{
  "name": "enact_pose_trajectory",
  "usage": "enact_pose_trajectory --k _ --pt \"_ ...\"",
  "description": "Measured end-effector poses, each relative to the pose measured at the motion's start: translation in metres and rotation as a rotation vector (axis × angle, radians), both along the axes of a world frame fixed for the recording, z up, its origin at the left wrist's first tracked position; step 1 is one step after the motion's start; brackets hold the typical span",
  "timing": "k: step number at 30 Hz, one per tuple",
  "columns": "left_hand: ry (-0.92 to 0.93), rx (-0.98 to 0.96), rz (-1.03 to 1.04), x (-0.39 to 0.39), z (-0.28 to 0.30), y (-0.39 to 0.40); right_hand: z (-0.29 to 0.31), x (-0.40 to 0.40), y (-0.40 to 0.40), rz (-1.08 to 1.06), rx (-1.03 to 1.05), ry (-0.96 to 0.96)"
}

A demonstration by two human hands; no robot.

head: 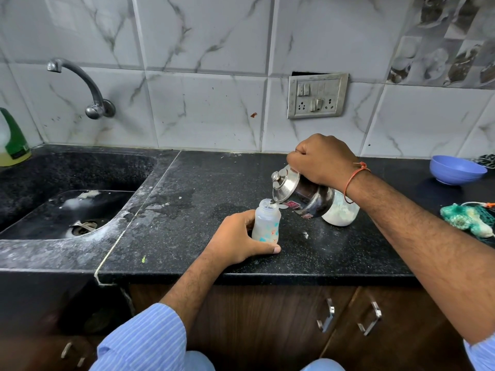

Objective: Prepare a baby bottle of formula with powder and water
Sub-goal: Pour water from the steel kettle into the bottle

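Baby bottle (266, 224) is gripped upright on counter (187, 236) by left hand (235, 243). Steel jug (300, 192), clasped by right hand (321, 159), is tilted just above bottle's mouth.

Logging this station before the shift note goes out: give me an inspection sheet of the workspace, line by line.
Surface: black speckled countertop, with white powdery smears and damp patches near the sink.
Job's things: baby bottle upright, open-topped; steel kettle tilted, spout over the bottle mouth; jar of white powder behind the kettle.
Clutter: blue bowl, green net scrubber, green-capped bottle at far left.
Grippers: left hand holds the baby bottle; right hand grips the kettle from above.
Cables: nothing seen.
Surroundings: marble-look tiled wall, tap, switch and socket plate, cabinet doors below.
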State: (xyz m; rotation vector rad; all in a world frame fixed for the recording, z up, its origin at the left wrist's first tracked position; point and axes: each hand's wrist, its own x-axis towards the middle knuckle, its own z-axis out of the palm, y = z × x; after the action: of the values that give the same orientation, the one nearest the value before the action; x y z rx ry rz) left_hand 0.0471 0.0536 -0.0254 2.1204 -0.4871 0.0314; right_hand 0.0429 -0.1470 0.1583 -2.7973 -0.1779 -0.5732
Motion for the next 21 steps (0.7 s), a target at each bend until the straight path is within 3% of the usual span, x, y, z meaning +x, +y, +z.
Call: enact_pose_trajectory --k 21 --pt "0.003 0.000 0.002 -0.0001 -0.0005 0.0000 0.0016 -0.0007 0.0016 0.004 -0.012 0.005"
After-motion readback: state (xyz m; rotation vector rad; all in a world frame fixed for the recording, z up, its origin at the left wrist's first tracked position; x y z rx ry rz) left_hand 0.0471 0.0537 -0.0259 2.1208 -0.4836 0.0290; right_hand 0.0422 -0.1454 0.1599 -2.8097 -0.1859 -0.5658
